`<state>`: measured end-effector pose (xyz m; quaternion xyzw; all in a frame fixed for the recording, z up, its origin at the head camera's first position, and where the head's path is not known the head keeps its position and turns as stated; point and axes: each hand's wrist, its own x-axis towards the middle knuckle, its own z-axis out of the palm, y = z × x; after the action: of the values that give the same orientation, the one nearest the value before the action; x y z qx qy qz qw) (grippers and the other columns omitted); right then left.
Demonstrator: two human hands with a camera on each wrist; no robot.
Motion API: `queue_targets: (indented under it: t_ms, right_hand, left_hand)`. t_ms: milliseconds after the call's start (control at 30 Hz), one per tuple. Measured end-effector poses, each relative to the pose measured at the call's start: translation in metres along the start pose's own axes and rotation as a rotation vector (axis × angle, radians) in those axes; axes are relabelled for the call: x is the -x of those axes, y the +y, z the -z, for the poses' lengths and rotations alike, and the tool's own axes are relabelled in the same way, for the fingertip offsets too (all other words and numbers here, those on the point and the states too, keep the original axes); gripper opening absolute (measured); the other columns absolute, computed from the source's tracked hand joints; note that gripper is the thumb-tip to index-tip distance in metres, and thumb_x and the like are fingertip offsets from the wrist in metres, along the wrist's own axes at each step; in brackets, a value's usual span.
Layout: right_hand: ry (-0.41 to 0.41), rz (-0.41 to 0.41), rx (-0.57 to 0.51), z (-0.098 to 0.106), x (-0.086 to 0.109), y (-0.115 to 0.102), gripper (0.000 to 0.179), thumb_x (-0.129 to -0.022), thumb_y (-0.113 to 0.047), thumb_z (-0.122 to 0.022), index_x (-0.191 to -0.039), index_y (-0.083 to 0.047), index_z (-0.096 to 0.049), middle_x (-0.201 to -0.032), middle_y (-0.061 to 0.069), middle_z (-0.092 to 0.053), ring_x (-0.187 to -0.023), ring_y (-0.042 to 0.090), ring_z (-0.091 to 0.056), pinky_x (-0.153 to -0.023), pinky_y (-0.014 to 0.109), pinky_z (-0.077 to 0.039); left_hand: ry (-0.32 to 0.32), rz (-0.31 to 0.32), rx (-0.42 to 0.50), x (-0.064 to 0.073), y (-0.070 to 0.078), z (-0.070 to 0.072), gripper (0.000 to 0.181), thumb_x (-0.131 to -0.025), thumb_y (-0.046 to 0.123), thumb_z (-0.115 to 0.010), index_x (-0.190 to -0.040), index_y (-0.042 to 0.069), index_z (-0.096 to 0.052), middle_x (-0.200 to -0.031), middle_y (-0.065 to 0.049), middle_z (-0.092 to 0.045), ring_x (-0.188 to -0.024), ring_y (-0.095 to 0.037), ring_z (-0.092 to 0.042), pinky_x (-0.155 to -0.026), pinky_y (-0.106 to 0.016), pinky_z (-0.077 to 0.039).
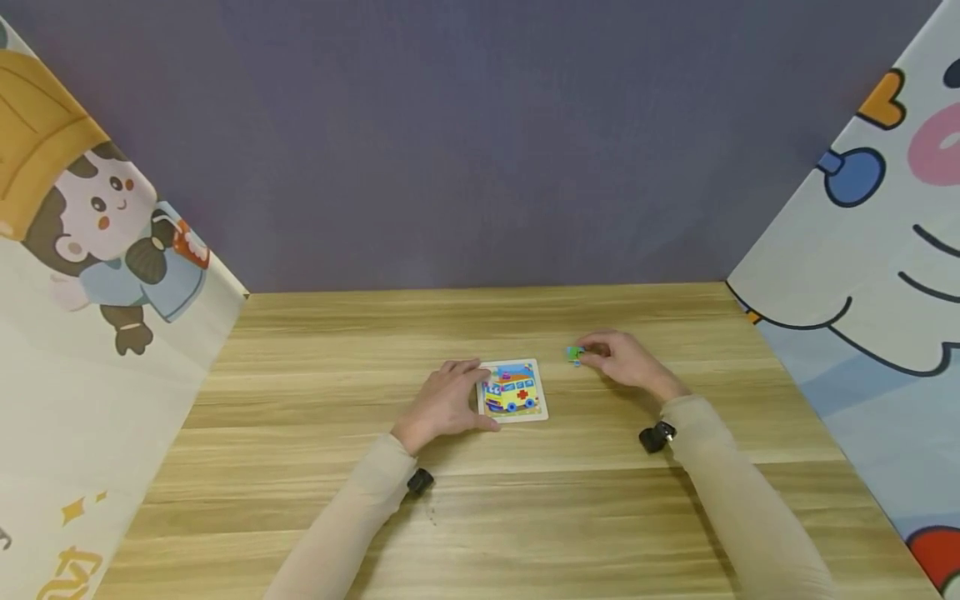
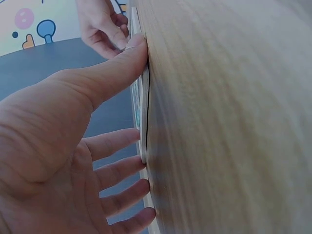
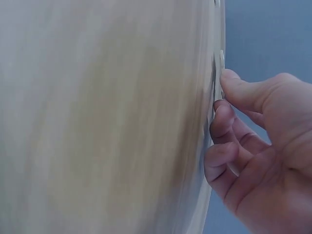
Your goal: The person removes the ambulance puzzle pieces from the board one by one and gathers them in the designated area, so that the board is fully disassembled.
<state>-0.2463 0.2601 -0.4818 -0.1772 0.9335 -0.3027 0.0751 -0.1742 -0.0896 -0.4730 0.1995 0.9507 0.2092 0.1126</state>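
A small square jigsaw puzzle (image 1: 517, 390) with a white border lies flat on the wooden table, showing a yellow ambulance with a red cross. My left hand (image 1: 446, 402) rests at its left side, thumb by the near edge and fingers at the far left corner. In the left wrist view those fingers are spread and mostly straight, touching the board's edge (image 2: 145, 112). To the right of the puzzle, my right hand (image 1: 621, 360) pinches a small green and blue puzzle piece (image 1: 573, 353) between thumb and index finger, close over the table. The right wrist view shows the other fingers curled.
The wooden table (image 1: 525, 517) reaches back to a dark grey-blue wall (image 1: 480, 150). Side panels with cartoon prints stand at the left (image 1: 82, 375) and right (image 1: 840, 400). A dark wrist camera sits on each sleeve, the left one (image 1: 420, 481) and the right one (image 1: 657, 437).
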Motion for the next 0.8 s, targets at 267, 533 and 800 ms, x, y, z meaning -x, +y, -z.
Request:
queue_targets:
  t_ms: [267,533,800]
  right_hand:
    - [0.008,-0.034,-0.003,0.010,0.000,0.017,0.036,-0.106,-0.021,-0.068,-0.138,-0.006,-0.070,-0.128,0.018,-0.073,-0.114,0.034,-0.069,-0.100,0.055,-0.057]
    - [-0.028,-0.051,0.022,0.021,0.001,0.020,0.036,-0.107,-0.021,-0.066,-0.137,-0.002,-0.068,-0.104,0.010,-0.070,-0.092,0.022,-0.061,-0.082,0.039,-0.051]
    - [-0.069,-0.104,0.010,0.024,-0.002,0.022,0.039,-0.108,-0.023,-0.064,-0.142,-0.004,-0.065,-0.104,0.005,-0.065,-0.090,0.020,-0.054,-0.080,0.034,-0.044]
  left_hand:
    - [-0.006,-0.007,0.003,0.001,0.001,0.001,0.094,-0.079,0.057,-0.090,-0.155,0.014,-0.056,-0.171,-0.013,-0.039,-0.157,-0.039,-0.037,-0.127,-0.062,-0.034]
    - [-0.013,-0.007,0.000,0.002,0.002,0.002,0.094,-0.079,0.056,-0.090,-0.155,0.014,-0.055,-0.172,-0.013,-0.038,-0.157,-0.039,-0.036,-0.127,-0.062,-0.033]
    - [-0.012,-0.004,0.004,0.002,0.000,0.002,0.094,-0.079,0.056,-0.090,-0.156,0.015,-0.054,-0.172,-0.013,-0.038,-0.157,-0.040,-0.036,-0.127,-0.063,-0.033]
